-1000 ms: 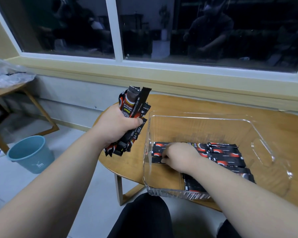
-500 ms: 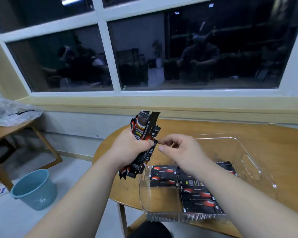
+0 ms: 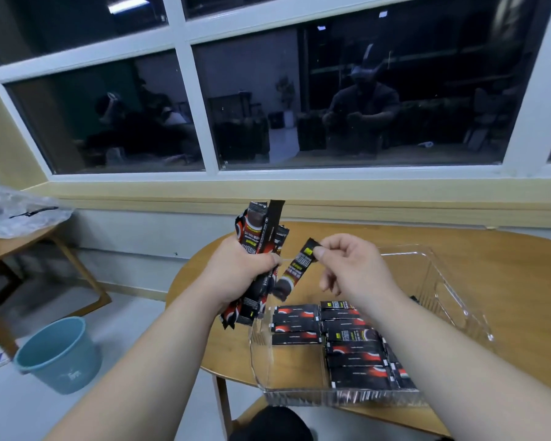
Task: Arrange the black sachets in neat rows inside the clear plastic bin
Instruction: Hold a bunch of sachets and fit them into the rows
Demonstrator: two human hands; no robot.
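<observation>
The desk [image 3: 506,281] carries the bin [image 3: 452,291] at 5 o'clock, and rows [image 3: 353,351] of sachets fill its 6 o'clock end. The left grip [image 3: 236,275], at the bin's 11 o'clock, is clenched round a bundle [image 3: 261,230]. The right grip [image 3: 353,268] pinches one sachet [image 3: 295,272] by its top, between thumb and forefinger. The step looks like drawing one off. Next, it likely needs laying flat, extending the short 9 o'clock row.

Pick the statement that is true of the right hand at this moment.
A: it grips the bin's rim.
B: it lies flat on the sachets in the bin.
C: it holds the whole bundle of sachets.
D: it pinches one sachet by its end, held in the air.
D: the right hand pinches a single sachet by its upper end between thumb and forefinger, while the left hand grips the bundle.
</observation>
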